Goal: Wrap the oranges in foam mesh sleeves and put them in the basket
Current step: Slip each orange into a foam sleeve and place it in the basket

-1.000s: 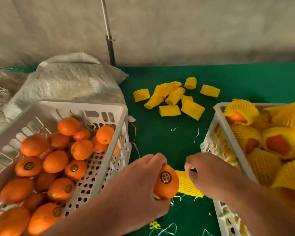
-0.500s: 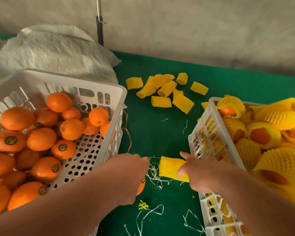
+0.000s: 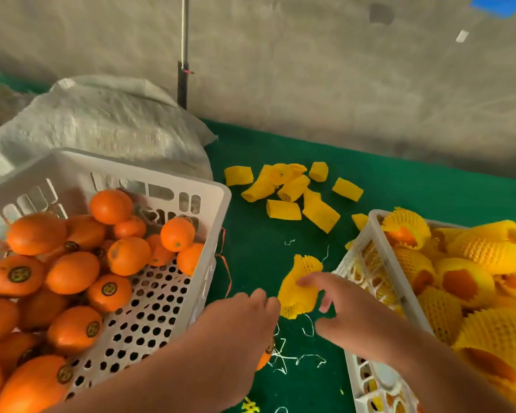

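Between the two white perforated plastic baskets, on the green cloth-covered worktop, the sleeving step is in hand. The left hand is curled round a bare orange, of which only a sliver with a dark sticker shows below the knuckles, low over the cloth. The right hand has its fingers spread and only loosely bent; its fingertips touch a yellow foam mesh sleeve that stands half opened and crumpled just beside the left hand's knuckles. Whether the thumb pinches the sleeve underneath I cannot tell.

The left basket, tilted toward the person, holds the pile of unwrapped oranges. The right basket is already heaped with sleeved oranges. Spare flattened yellow sleeves lie scattered farther back on the cloth, and white thread scraps lie near the hands. A grey woven sack slumps behind the left basket.

As I judge it, the next move calls for a firm grip on the sleeve's rim, stretching its mouth wide, then pushing the orange in end first. After that the wrapped fruit goes into the right basket.
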The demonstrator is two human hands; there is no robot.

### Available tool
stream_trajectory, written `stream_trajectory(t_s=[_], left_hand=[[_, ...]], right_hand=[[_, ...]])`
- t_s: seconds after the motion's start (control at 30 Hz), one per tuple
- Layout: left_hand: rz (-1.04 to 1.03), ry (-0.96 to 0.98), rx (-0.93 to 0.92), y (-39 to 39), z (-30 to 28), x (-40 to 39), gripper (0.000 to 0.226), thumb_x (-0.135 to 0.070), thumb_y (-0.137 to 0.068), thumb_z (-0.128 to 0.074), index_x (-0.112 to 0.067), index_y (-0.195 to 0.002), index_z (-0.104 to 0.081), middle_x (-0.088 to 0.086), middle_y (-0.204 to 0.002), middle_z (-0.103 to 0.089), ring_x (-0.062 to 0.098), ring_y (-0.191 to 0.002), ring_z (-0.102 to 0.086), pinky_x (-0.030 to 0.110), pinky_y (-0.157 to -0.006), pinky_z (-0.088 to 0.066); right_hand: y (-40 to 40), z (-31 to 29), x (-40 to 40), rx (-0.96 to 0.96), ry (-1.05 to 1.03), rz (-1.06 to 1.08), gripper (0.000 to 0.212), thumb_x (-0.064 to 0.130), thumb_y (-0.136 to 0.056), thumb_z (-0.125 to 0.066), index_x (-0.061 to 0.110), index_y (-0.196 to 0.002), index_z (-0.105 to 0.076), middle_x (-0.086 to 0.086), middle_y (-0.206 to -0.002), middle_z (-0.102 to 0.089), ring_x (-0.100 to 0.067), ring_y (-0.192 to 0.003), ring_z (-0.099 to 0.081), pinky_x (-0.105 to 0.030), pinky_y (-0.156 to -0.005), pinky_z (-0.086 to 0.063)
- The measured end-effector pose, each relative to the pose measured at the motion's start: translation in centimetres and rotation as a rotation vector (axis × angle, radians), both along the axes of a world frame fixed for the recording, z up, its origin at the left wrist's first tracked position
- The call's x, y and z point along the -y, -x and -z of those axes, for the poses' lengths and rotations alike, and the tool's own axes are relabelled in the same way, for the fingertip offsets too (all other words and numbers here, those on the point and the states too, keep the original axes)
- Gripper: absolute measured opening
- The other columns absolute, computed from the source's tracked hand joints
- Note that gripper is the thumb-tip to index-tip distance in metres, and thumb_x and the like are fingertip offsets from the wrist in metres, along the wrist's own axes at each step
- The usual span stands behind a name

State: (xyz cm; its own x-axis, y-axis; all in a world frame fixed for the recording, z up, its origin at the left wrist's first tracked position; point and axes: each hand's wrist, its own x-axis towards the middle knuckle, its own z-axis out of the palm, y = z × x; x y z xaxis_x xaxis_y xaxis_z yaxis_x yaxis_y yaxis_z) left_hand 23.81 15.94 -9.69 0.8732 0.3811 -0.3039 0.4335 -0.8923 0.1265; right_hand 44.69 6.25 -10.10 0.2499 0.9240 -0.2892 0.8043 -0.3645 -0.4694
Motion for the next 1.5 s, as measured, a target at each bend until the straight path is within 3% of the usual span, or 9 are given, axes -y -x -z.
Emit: stream_trajectory(t_s=[0.1,0.2,0.43,0.6,0.87,1.0,1.17,1.3,1.5], left_hand=[[0.055,0.003,0.096,-0.2,0.1,-0.1,0.063,-0.018,-0.080,-0.072,-0.025,-0.123,-0.028,-0.002,-0.101,-0.025,0.019,-0.088,-0.039,0.034,-0.070,-0.048],[0.137,-0.005,0.168,-0.5,0.1,-0.2,0.065,-0.027,-0.080,-0.071,-0.029,-0.121,-0.021,-0.004,-0.101,-0.015,0.017,-0.090,-0.031,0.033,-0.065,-0.046],[0.239,-0.014,0.316,-0.6,0.8,-0.3,0.083,-0.060,-0.074,-0.070,-0.046,-0.142,-0.023,-0.010,-0.098,-0.010,0.012,-0.087,-0.034,0.026,-0.051,-0.048],[0.071,-0.009,0.220,-0.3,1.3,-0.3,0.075,-0.057,-0.072,-0.062,-0.038,-0.135,-0.028,-0.010,-0.093,-0.016,0.004,-0.078,-0.036,0.027,-0.059,-0.044],[-0.141,0.189,0.257,0.1,-0.3,0.4,0.069,-0.061,-0.065,-0.068,-0.055,-0.126,-0.037,-0.024,-0.119,-0.024,0.004,-0.087,-0.054,0.032,-0.075,-0.058],[-0.224,0.289,0.331,-0.3,-1.1,0.6,0.062,-0.071,-0.060,-0.069,-0.054,-0.114,-0.044,-0.033,-0.117,-0.038,0.002,-0.085,-0.059,0.027,-0.071,-0.059],[-0.644,0.733,0.635,-0.8,-2.7,-1.0,0.058,-0.063,-0.052,-0.079,-0.035,-0.101,-0.065,-0.004,-0.085,-0.071,0.014,-0.060,-0.070,0.024,-0.051,-0.056],[-0.881,1.162,0.896,-1.2,-3.4,-1.7,0.079,-0.051,-0.048,-0.086,-0.021,-0.118,-0.066,0.015,-0.099,-0.074,0.024,-0.072,-0.075,0.030,-0.053,-0.054],[-0.887,1.584,1.175,0.0,-4.2,-2.2,0.062,-0.045,-0.068,-0.088,-0.026,-0.124,-0.070,0.018,-0.106,-0.073,0.030,-0.080,-0.073,0.031,-0.056,-0.057]], right_hand=[[0.4,-0.5,-0.3,0.019,-0.151,-0.017,0.032,0.049,-0.090,-0.068,0.049,-0.121,-0.058,0.035,-0.104,-0.057,0.008,-0.091,-0.059,-0.016,-0.068,-0.044],[0.6,-1.0,-0.7,0.003,-0.315,0.034,0.010,0.047,-0.096,-0.063,0.037,-0.099,-0.066,0.019,-0.084,-0.066,-0.011,-0.066,-0.060,-0.025,-0.054,-0.042],[0.9,-0.9,-0.7,0.043,-0.409,-0.031,0.027,0.039,-0.095,-0.052,0.018,-0.078,-0.057,-0.002,-0.060,-0.049,-0.018,-0.052,-0.042,-0.043,-0.047,-0.032],[0.8,-0.8,-0.5,0.091,-0.340,-0.106,0.039,0.037,-0.082,-0.048,0.041,-0.116,-0.067,0.022,-0.093,-0.063,0.003,-0.083,-0.059,-0.016,-0.059,-0.044],[0.9,-0.8,-1.0,0.023,-0.417,-0.170,0.018,0.027,-0.090,-0.051,0.037,-0.093,-0.066,0.016,-0.086,-0.056,-0.005,-0.078,-0.056,-0.023,-0.058,-0.037],[0.6,-0.7,-1.0,0.028,-0.428,-0.139,0.035,0.016,-0.085,-0.061,0.040,-0.109,-0.070,0.019,-0.093,-0.058,-0.002,-0.082,-0.057,-0.019,-0.061,-0.038],[0.7,-0.8,-0.8,0.158,-0.447,-0.104,0.070,0.011,-0.091,-0.067,0.049,-0.144,-0.043,0.016,-0.108,-0.039,-0.002,-0.069,-0.052,-0.017,-0.055,-0.042],[1.4,-1.2,-0.4,0.168,-0.516,-0.164,0.063,0.015,-0.088,-0.073,0.044,-0.131,-0.037,0.024,-0.107,-0.037,-0.003,-0.058,-0.048,-0.009,-0.056,-0.042],[2.0,-1.9,-0.3,0.172,-0.564,-0.260,0.040,0.009,-0.093,-0.064,0.043,-0.104,-0.047,0.025,-0.121,-0.044,-0.014,-0.055,-0.057,-0.040,-0.049,-0.048]])
